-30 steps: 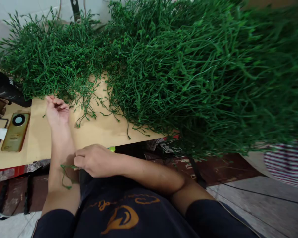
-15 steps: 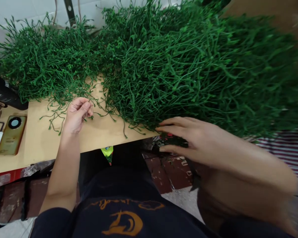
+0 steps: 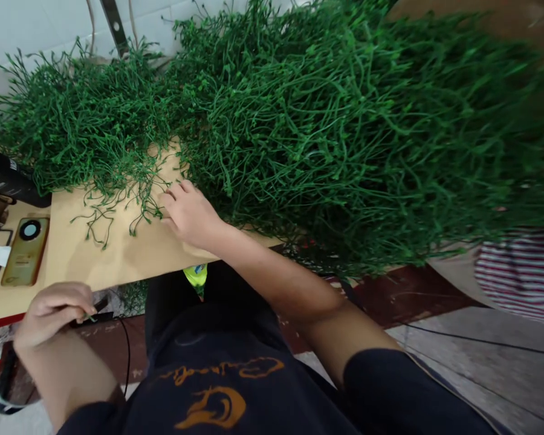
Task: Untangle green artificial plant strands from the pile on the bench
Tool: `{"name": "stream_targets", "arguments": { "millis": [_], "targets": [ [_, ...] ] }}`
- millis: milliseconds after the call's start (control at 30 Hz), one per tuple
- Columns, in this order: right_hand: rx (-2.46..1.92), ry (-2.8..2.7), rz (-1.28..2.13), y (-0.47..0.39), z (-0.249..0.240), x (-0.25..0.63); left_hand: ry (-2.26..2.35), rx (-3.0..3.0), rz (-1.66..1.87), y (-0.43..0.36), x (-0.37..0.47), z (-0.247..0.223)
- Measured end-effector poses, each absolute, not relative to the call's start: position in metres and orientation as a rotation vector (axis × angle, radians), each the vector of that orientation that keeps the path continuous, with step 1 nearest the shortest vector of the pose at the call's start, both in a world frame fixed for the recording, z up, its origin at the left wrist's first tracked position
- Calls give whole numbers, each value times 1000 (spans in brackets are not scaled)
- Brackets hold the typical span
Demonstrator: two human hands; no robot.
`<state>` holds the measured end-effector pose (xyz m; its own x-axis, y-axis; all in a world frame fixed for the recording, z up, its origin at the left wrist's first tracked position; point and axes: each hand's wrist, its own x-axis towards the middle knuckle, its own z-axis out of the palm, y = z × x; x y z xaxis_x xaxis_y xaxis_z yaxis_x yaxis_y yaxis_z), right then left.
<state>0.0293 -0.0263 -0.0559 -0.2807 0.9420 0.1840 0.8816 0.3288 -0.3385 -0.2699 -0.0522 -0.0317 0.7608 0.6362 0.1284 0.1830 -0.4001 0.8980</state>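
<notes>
Tabletop (image 3: pixel 118 260) partly hidden; left fingers (image 3: pixel 68 313) mostly cover a green stem (image 3: pixel 91 318).

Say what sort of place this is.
Probably a small workshop or home work corner, though I can't tell which. Signs: big heaps of green stems on a light brown table, a phone lying close by, and a white tiled wall behind.

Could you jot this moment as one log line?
left hand: pinches green piece | right hand: at stems, grip unclear | phone: lies at left
</notes>
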Motion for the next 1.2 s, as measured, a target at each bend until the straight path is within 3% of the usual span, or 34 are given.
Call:
{"name": "stream_targets", "arguments": {
  "millis": [133,267,433,533,667,767,967,1200],
  "targets": [
    [-1659,-2365,292,-15,-63,15,1355,2050,310,-83,-302,-24],
    [-1562,-2223,454,-8,-65,14,1692,1873,213,-92,-315,-33],
    [-1348,-1866,755,-2,-54,23,2197,1538,279,-105,-340,-32],
    [-1241,-1776,886,-5,-50,20,2406,1406,491,-111,-334,-23],
    [-1171,-1826,888,-22,-51,5,1963,1396,954,-83,-280,-25],
    [-1080,-1918,849,-35,-55,-4,1435,1233,896,-40,-228,-42],
    [-1095,-1986,802,-40,-68,1,1228,870,879,7,-148,-58],
    [-1246,-1942,820,-37,-74,11,1114,767,920,27,-127,-64]
  ]
}}
